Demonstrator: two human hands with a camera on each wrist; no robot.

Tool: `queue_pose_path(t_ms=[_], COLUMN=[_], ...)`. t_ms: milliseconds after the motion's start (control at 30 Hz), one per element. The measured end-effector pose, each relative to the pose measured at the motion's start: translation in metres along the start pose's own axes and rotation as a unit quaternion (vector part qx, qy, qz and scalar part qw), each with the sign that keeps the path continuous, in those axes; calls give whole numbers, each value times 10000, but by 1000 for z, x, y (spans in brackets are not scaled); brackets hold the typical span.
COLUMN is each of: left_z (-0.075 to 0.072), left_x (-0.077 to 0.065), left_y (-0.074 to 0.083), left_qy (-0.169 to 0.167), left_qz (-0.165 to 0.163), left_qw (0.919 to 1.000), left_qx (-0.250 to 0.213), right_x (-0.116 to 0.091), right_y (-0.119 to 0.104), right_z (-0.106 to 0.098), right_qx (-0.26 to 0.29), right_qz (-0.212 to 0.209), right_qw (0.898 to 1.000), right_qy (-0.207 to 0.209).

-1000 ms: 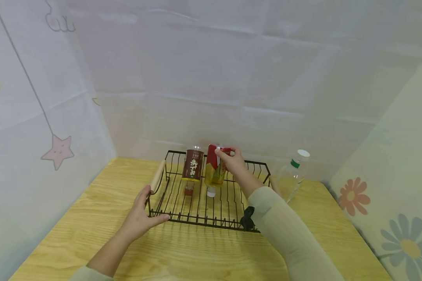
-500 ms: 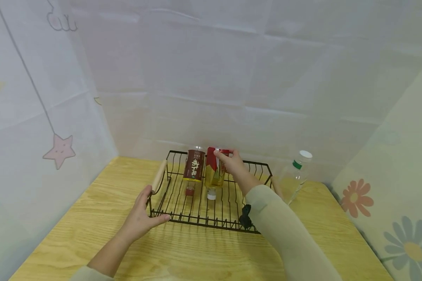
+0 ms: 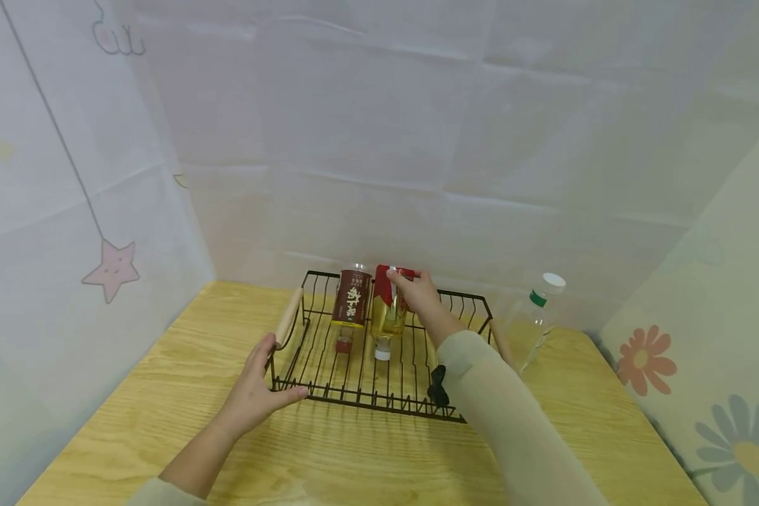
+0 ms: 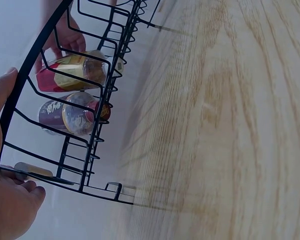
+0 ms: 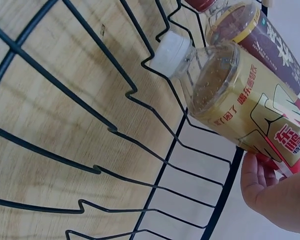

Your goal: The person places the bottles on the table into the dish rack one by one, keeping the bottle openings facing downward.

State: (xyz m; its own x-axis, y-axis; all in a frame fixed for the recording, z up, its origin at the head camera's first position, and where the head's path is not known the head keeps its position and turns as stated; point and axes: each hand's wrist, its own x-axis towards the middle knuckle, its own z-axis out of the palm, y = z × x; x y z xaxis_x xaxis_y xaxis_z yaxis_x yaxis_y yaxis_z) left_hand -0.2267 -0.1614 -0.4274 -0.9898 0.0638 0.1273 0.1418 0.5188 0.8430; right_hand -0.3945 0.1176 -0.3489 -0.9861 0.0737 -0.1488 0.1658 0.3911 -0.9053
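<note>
A black wire dish rack (image 3: 360,402) with wooden side handles stands on the table. My left hand (image 3: 249,397) holds its front left corner, thumb along the front rim and fingers by the left handle (image 3: 289,320). Inside the rack, my right hand (image 3: 420,295) grips the base end of a red-and-gold labelled drink bottle (image 3: 388,313). This bottle slants neck down, its white cap (image 5: 171,54) low among the wires. Just left of it leans another plastic bottle (image 3: 352,299) with a dark maroon label, its red cap (image 3: 344,346) also pointing down.
A clear bottle (image 3: 531,323) with a white cap and green neck band stands right of the rack. A small black object (image 3: 438,386) sits at the rack's front right, beside my right sleeve (image 3: 481,379). Pale cloth walls (image 3: 379,140) enclose the wooden table (image 3: 316,457).
The red-and-gold bottle has settled slightly lower in the rack, with my right hand still on it. My left hand keeps its place at the corner. The head view shifts slightly.
</note>
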Motion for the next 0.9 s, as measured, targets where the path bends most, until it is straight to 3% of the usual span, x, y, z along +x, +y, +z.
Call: queue_pose_path(t_ms=[333,900], left_z=[3,4], left_x=[-1,1], left_y=[5,4], left_qy=[26,-18], left_qz=[-60,-87], left_qw=[10000,10000], left_qx=[-3,-31], right_x=[8,3], right_y=[6,11], right_z=[-3,-4], right_qx=[219,-265], right_qz=[9,-93], right_qw=[9997,9995], right_qy=[-125,-116])
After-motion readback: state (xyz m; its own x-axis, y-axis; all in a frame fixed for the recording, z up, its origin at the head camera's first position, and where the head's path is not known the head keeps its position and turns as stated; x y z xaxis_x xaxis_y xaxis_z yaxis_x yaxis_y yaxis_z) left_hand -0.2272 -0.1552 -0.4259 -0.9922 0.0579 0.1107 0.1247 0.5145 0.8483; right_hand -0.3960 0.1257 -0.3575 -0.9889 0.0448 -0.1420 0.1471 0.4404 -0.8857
